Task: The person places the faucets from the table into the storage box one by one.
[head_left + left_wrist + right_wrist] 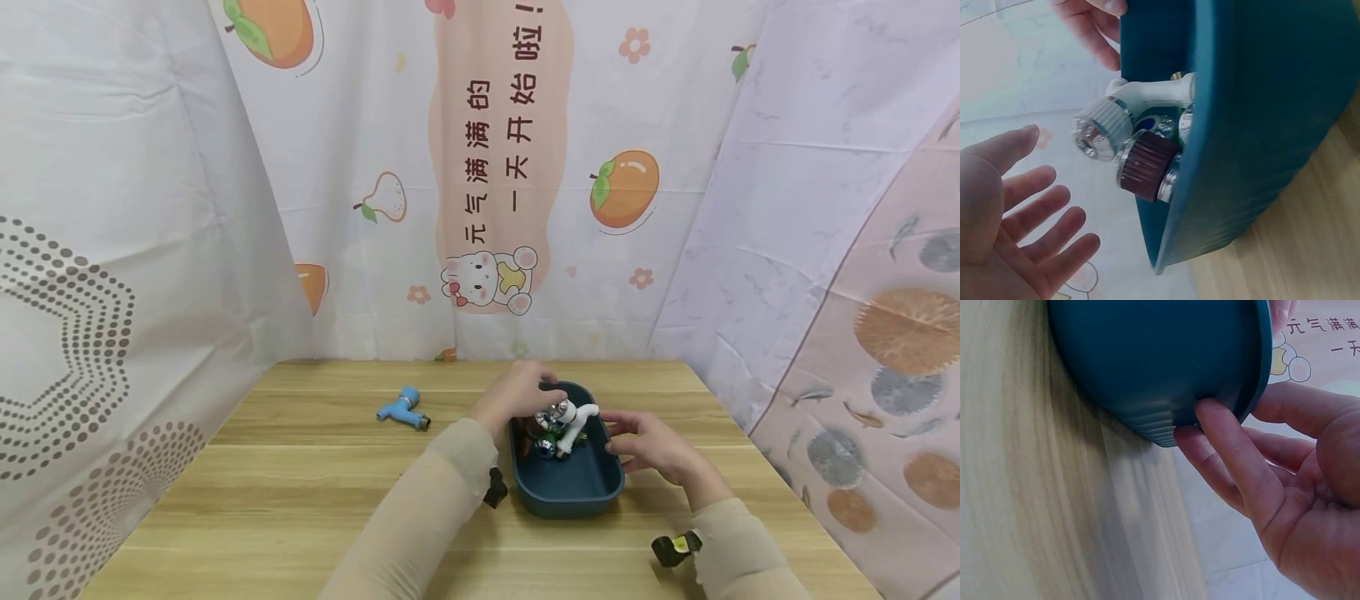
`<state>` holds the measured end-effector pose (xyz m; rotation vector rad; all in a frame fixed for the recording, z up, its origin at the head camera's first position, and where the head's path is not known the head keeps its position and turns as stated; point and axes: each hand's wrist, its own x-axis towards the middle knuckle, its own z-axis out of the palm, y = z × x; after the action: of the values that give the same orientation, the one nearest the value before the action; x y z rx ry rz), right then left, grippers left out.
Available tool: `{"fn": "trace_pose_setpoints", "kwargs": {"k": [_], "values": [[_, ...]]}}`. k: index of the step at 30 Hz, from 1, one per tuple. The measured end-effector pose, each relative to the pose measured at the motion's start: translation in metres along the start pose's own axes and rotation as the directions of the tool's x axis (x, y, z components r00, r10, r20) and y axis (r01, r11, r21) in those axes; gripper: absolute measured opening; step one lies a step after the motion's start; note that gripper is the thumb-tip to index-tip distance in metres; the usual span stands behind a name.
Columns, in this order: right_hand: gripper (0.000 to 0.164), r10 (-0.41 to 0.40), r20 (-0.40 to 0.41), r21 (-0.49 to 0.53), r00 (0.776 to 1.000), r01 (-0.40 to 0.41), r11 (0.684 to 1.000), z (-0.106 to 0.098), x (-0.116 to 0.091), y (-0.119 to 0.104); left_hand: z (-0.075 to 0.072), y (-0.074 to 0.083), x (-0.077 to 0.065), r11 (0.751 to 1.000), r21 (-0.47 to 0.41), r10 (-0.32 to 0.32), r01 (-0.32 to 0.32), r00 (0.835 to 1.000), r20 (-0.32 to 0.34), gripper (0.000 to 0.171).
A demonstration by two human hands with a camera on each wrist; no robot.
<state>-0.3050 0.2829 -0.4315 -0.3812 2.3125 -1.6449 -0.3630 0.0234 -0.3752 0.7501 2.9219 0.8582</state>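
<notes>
A dark teal plastic bin [566,483] stands on the table with several taps in it. A white tap [578,427] with a chrome-capped knob leans highest among them. Beside it lies a tap with a ribbed maroon knob [1147,165]; the other taps are partly hidden. Above the bin's left rim hovers my left hand [521,390], fingers spread and apart from the taps in the left wrist view. My right hand [651,446] rests against the bin's right side, extended fingers [1235,450] touching the outer wall below the rim.
A light blue tap [404,408] lies on the wooden table [300,500], left of the bin. Printed curtains [360,275] hang behind the table and along both sides.
</notes>
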Motion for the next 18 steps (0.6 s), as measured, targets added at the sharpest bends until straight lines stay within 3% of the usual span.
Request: {"fn": "trace_pose_setpoints", "kwargs": {"k": [18], "values": [[0.062,-0.005,-0.010,-0.008,1.000,0.005,1.000,0.001,0.000,0.001,-0.039,-0.005,-0.020,0.996,-0.004,0.092,-0.092,0.996,-0.017,0.038]]}}
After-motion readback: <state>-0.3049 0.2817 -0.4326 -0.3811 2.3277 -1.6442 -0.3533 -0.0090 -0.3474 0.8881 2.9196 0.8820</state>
